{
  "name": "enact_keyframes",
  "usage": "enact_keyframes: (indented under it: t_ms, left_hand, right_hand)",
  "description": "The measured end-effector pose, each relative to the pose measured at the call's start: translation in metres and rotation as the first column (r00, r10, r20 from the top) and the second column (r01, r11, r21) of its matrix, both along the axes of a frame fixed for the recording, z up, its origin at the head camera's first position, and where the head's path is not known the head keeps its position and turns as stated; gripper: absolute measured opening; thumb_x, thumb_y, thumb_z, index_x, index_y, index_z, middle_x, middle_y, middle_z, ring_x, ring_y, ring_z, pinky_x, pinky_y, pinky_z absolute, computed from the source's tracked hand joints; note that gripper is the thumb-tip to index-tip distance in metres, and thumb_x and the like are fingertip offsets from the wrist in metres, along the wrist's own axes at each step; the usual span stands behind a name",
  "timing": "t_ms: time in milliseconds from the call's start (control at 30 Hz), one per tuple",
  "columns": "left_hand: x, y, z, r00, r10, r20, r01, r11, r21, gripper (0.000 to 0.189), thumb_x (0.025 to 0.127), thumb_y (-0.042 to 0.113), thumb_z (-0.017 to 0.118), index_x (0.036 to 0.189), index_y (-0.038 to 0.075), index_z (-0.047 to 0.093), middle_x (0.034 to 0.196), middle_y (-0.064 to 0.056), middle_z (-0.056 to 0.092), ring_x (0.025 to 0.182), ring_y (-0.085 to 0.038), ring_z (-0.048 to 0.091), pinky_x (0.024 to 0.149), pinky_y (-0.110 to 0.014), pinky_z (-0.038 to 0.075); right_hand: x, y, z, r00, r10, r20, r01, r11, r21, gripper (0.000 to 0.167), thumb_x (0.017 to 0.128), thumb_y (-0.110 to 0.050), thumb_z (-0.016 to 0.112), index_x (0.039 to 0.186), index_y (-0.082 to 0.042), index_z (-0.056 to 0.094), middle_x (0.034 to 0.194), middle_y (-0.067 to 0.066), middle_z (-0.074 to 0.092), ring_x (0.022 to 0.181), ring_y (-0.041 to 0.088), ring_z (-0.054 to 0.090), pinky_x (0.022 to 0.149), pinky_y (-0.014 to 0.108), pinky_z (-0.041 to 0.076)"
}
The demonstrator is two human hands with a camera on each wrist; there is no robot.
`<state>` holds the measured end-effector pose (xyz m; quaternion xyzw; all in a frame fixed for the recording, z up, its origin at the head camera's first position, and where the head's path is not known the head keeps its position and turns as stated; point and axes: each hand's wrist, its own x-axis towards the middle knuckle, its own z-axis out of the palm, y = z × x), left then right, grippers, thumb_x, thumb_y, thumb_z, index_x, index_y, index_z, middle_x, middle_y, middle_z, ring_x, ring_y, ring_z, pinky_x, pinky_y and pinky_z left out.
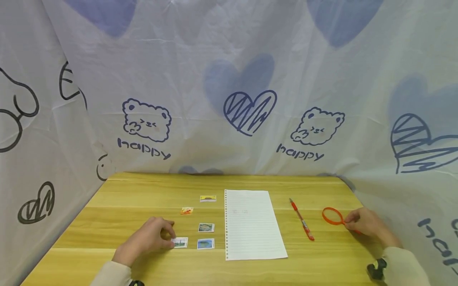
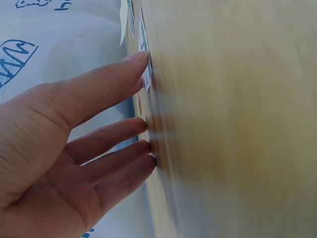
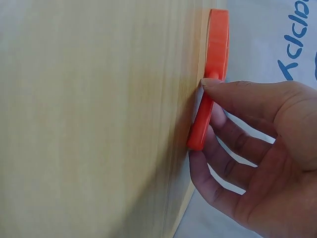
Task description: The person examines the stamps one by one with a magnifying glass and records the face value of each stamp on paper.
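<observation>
We're likely mid-grasp: our right hand (image 1: 363,221) pinches the magnifier (image 3: 214,64), our left hand (image 1: 152,238) perhaps a stamp (image 1: 181,242); we can't tell. Lifting next needs lightness.

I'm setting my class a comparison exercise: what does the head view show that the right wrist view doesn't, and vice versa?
Only the head view shows the left hand, five small picture cards, a white sheet and a red pen.

Only the right wrist view shows the palm side of the right hand and the magnifying glass edge-on.

Both show the right hand holding the magnifying glass's handle, the wooden table and the patterned cloth.
</observation>
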<state>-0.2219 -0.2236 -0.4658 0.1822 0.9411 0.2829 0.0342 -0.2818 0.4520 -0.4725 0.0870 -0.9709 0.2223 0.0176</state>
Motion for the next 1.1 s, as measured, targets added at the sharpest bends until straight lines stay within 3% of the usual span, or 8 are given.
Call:
enact_keyframes:
  t_ms: [267,733,1100]
  left_hand:
    - [0.0,0.0,-0.001,1.0,-0.003,0.0,0.003,1.0,0.01,0.016,0.073,0.014,0.092,0.081,0.02,0.079,0.128,-0.027,0.07,0.12,-0.049,0.064,0.104,-0.063,0.049]
    - [-0.002,-0.002,-0.003,1.0,-0.01,-0.006,0.01,1.0,0.006,0.018,0.072,0.016,0.093,0.081,0.021,0.079,0.128,-0.027,0.07,0.12,-0.05,0.064,0.104,-0.064,0.049]
    - [-0.003,-0.002,-0.003,1.0,-0.014,-0.006,0.014,1.0,0.009,0.017,0.072,0.014,0.092,0.081,0.02,0.079,0.128,-0.028,0.07,0.121,-0.051,0.064,0.105,-0.065,0.048]
  right_hand:
    - [-0.001,-0.003,-0.002,0.999,-0.017,-0.049,0.018,1.0,0.013,0.007,0.082,-0.009,0.08,0.084,-0.003,0.076,0.078,0.004,0.074,0.07,0.003,0.055,0.065,0.024,0.045]
    - [0.002,-0.022,0.008,0.993,-0.074,-0.097,0.07,0.997,-0.042,0.012,0.085,-0.013,0.081,0.088,-0.002,0.077,0.081,0.005,0.074,0.069,0.008,0.059,0.061,0.024,0.048]
    - [-0.001,-0.045,0.02,0.99,-0.015,-0.143,0.009,0.999,-0.038,0.004,0.085,-0.006,0.079,0.087,-0.004,0.077,0.082,0.005,0.075,0.072,0.008,0.061,0.063,0.024,0.049]
